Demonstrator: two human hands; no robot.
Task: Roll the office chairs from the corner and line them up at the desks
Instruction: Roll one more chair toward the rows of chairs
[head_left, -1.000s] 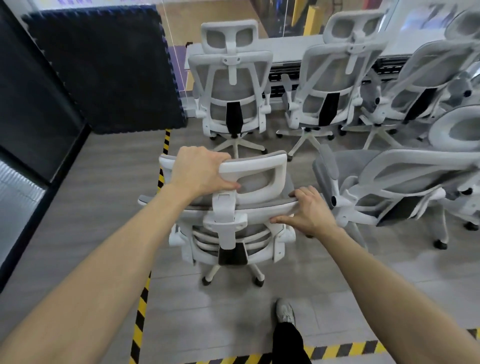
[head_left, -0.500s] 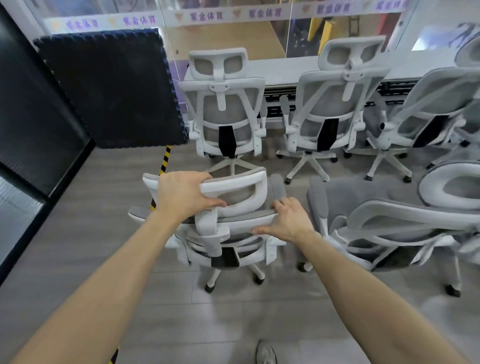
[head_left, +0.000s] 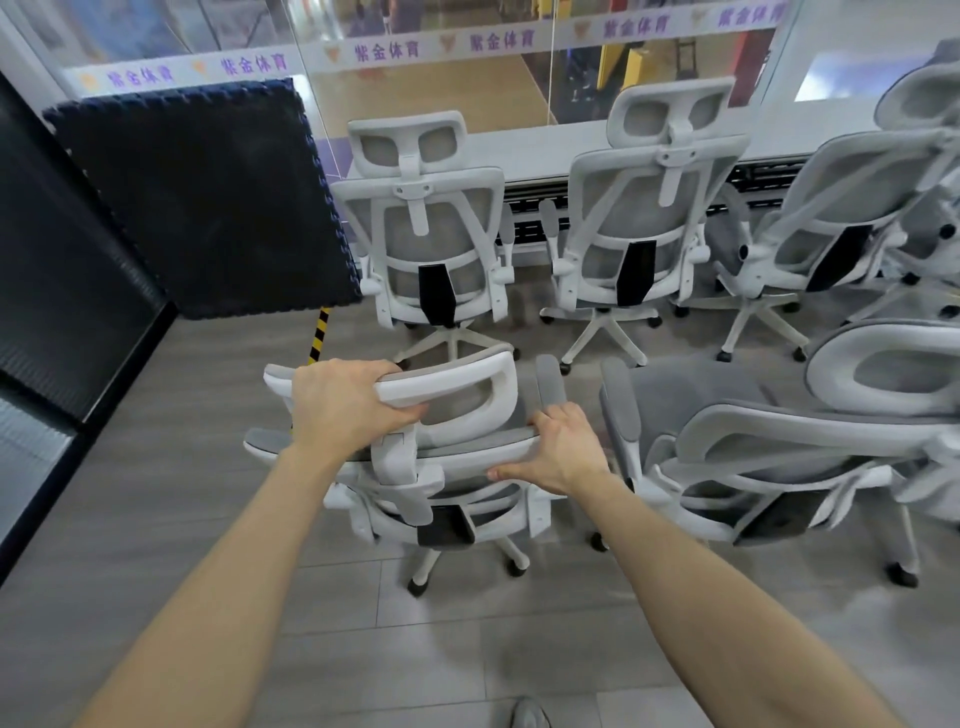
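Bright, even daylight; soft shadows, wide-angle bending at edges.

The held chair (head_left: 447, 457) now sits farther from the striped floor tape (head_left: 318, 332), nearer the desk chairs (head_left: 434, 244); the shoe (head_left: 527, 714) drops to the near edge.

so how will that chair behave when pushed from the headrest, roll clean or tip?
Probably rolls easily: the chair sits on a caster base on smooth floor. The left hand grips the headrest, a high thin part, so it may flex or tilt. The right hand on the backrest top likely steadies it. It could swivel off line.
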